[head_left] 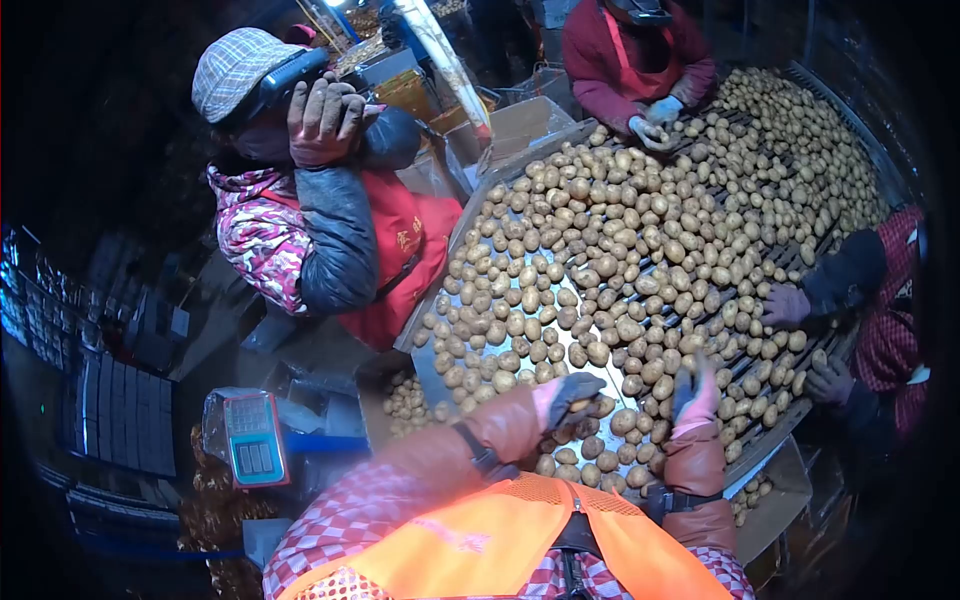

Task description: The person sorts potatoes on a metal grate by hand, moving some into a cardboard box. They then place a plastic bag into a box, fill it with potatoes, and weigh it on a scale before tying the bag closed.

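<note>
Many potatoes (590,355) cover a sloping sorting table with a metal surface (480,345). My left hand (570,398), in a grey and pink glove, reaches in from the near side. Its fingers curve over a potato (580,406), partly hidden under them. To the right, my right hand (694,394), in a similar glove, is among the potatoes, slightly blurred. Its fingers point away from me and stand apart, with no potato visible in its grasp. More potatoes (607,462) lie between my forearms.
A co-worker in a red apron (400,250) stands at the left, a gloved hand raised. Another co-worker's hands (655,120) work at the far side; other gloved hands (787,305) reach in from the right. A digital scale (255,440) and a cardboard box (780,500) flank me.
</note>
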The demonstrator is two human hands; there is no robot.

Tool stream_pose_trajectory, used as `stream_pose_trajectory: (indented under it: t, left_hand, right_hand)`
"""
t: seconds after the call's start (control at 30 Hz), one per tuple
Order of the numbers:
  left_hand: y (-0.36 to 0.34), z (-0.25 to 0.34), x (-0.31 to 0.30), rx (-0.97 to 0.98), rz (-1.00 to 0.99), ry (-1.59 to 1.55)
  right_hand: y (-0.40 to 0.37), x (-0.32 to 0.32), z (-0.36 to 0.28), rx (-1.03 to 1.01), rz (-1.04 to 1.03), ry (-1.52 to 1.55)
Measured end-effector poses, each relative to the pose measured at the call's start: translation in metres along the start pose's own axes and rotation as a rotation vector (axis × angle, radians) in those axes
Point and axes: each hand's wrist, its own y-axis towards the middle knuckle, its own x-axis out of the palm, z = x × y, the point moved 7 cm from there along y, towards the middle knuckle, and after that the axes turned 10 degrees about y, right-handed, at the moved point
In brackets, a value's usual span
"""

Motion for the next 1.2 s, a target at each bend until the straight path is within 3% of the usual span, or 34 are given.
stream_pose_trajectory:
  t: [0.07, 0.1, 0.13, 0.17, 0.23, 0.27, 0.3, 0.37, 0.4, 0.47, 0.53, 0.6, 0.63, 0.7, 0.73, 0.77, 0.83, 0.87, 0.9, 0.93, 1.03, 1.1, 1.13, 1.17, 1.2]
  left_hand:
    - [-0.028, -0.023, -0.003, -0.174, 0.031, -0.161]
    - [-0.043, -0.038, -0.001, -0.288, 0.074, -0.362]
    - [-0.053, -0.041, -0.007, -0.335, 0.158, -0.539]
    - [-0.079, -0.060, 0.004, -0.769, 0.143, -1.058]
    - [-0.102, -0.010, -0.022, -0.767, 0.412, -1.022]
    - [-0.112, 0.009, -0.035, -0.895, 0.599, -1.073]
    - [-0.130, -0.043, -0.053, -0.693, 0.678, -0.902]
    - [-0.169, -0.079, -0.099, -0.510, 0.852, -0.443]
    - [-0.199, -0.093, -0.096, -0.750, 1.031, -1.006]
    - [-0.270, -0.134, -0.115, -0.688, 1.324, -0.927]
    - [-0.331, -0.169, -0.137, -0.692, 1.267, -1.000]
    - [-0.377, -0.172, -0.140, -0.872, 1.746, -1.075]
    - [-0.391, -0.181, -0.135, -0.881, 1.748, -1.068]
    - [-0.403, -0.201, -0.137, -1.058, 1.344, -0.792]
    - [-0.390, -0.182, -0.136, -1.119, 1.137, -0.656]
    - [-0.363, -0.169, -0.121, -1.010, 1.189, -0.870]
    - [-0.316, -0.167, -0.118, -0.792, 1.309, -0.638]
    - [-0.311, -0.199, -0.126, -0.672, 1.343, -0.198]
    - [-0.251, -0.138, -0.096, -0.599, 1.254, -0.943]
    - [-0.219, -0.103, -0.090, -0.610, 1.169, -0.943]
    - [-0.159, -0.061, -0.066, -0.592, 0.816, -0.539]
    - [-0.132, -0.036, -0.043, -0.580, 0.588, -0.316]
    - [-0.117, -0.033, -0.028, -0.553, 0.489, -0.218]
    - [-0.091, -0.052, -0.020, -0.243, 0.414, 0.147]
    - [-0.085, -0.012, -0.018, -0.282, 0.345, 0.363]
  right_hand:
    - [0.002, -0.045, -0.034, -0.430, 0.106, -0.672]
    - [-0.012, -0.043, -0.047, -0.659, 0.117, -1.263]
    - [-0.018, -0.053, -0.043, -0.595, 0.201, -1.353]
    - [-0.027, -0.057, -0.037, -0.597, 0.207, -1.356]
    - [-0.050, -0.042, -0.011, -0.491, 0.056, -1.525]
    - [-0.060, -0.032, 0.007, -0.312, 0.005, -1.725]
    - [-0.063, -0.027, 0.023, -0.123, -0.046, -1.907]
    - [-0.048, -0.033, 0.036, -0.262, -0.030, -1.852]
    - [-0.045, -0.032, 0.033, -0.270, -0.037, -1.817]
    - [-0.044, -0.041, 0.032, -0.230, -0.058, -1.813]
    - [-0.045, -0.042, 0.030, -0.207, -0.053, -1.826]
    - [-0.045, -0.036, 0.031, -0.186, -0.056, -1.831]
    - [-0.045, -0.037, 0.032, -0.226, -0.044, -1.845]
    - [-0.052, -0.038, 0.037, -0.262, -0.027, -1.857]
    - [-0.057, -0.035, 0.038, -0.261, -0.016, -1.822]
    - [-0.062, -0.031, 0.040, -0.261, -0.008, -1.789]
    - [-0.086, -0.005, 0.040, -0.267, -0.065, -1.725]
    - [-0.097, 0.010, 0.042, -0.197, -0.168, -1.801]
    - [-0.104, 0.017, 0.046, -0.121, -0.272, -1.874]
    - [-0.096, 0.007, 0.052, -0.262, -0.257, -1.871]
    - [-0.063, -0.003, 0.029, -0.343, -0.258, -1.870]
    - [-0.044, 0.003, 0.000, -0.181, -0.396, -1.682]
    - [-0.029, -0.001, -0.026, -0.201, -0.311, -1.510]
    - [-0.013, -0.002, -0.066, -0.298, -0.153, -1.196]
    - [0.000, -0.001, -0.114, -0.410, -0.021, -0.824]
